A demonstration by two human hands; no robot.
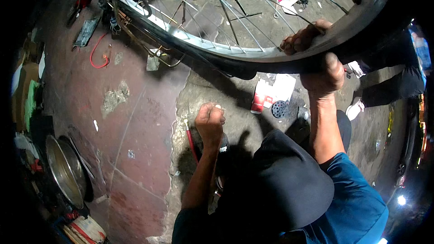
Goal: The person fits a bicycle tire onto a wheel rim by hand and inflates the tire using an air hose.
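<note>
A bicycle wheel (212, 45) with a pale rim, thin spokes and a black tyre (194, 58) spans the top of the view. My right hand (323, 74) is closed around the tyre and rim at the right, thumb on the near side and fingers through to the spoke side. Black rubber sags below the rim near the middle. Lower and left of it, my left hand (210, 118) is held apart from the wheel, fingers curled in with the thumb against them; whatever they hold, if anything, is hidden. A red-handled tool (191, 142) lies beside my left wrist.
Below the wheel lie a red and white container (258, 99), white paper (285, 86) and a round black perforated disc (280, 109). A metal basin (66, 171) stands at the left. A red cord (97, 56) lies on the floor. Another person's legs (384, 88) are at the right.
</note>
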